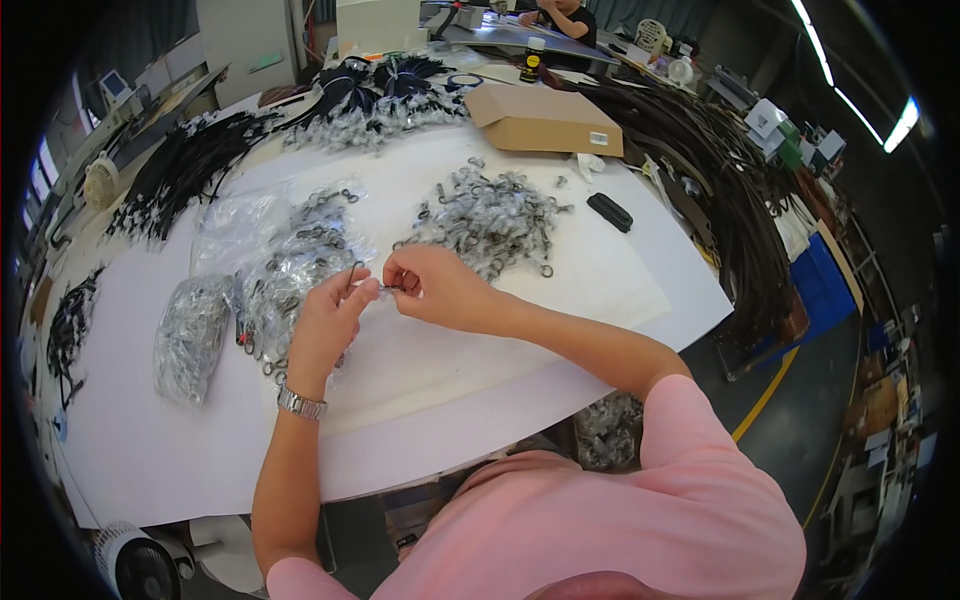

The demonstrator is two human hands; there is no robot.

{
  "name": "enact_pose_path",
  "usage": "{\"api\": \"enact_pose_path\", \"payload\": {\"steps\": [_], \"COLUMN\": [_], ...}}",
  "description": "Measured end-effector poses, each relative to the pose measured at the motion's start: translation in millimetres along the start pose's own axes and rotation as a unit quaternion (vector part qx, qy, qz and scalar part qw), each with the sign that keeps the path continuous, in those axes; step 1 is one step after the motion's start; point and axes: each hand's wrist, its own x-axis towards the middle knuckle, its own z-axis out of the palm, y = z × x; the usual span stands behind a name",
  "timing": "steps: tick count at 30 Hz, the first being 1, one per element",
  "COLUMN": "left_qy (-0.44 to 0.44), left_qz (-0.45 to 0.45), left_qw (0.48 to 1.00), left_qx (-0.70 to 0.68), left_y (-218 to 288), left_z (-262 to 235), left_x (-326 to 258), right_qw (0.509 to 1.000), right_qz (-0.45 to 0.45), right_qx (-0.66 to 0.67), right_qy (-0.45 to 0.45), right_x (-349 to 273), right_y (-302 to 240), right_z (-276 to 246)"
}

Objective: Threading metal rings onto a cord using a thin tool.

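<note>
Over the near middle of the white table (470, 400), my two hands meet fingertip to fingertip. My left hand (328, 325), with a metal-band watch at the wrist, pinches a small metal hook (354, 270) whose dark curved end stands up by the fingers. My right hand (437, 288) is closed, thumb and fingers pressed on a small shiny piece at the left fingertips; whether it is the same hook is hidden. Beyond my right hand lies a heap of metal hooks in clear wrapping (490, 220). A second pile of wrapped hooks (310, 245) spreads beside my left hand.
A filled clear plastic bag (192, 335) lies at the left. Black strap bundles (190, 165) line the back left. An open cardboard box (545, 118) and a black oblong case (610, 212) sit right. Long dark straps (715, 200) hang there. A person (570, 22) sits beyond.
</note>
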Motion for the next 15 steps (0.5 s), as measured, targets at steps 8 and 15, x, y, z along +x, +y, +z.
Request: {"api": "enact_pose_path", "payload": {"steps": [8,15], "left_qy": [-0.102,-0.041], "left_qz": [-0.068,-0.011], "left_qw": [0.992,0.999], "left_qx": [-0.033,0.0], "left_y": [3.0,1.9], "left_z": [6.4,17.8], "left_x": [-3.8,-6.4], "right_qw": [0.994,0.902], "right_qz": [-0.067,0.152], "right_qx": [0.032,0.404], "right_qy": [0.077,-0.011], "right_x": [-26.6,-26.3], "right_y": [17.6,25.7], "right_z": [10.2,3.9]}}
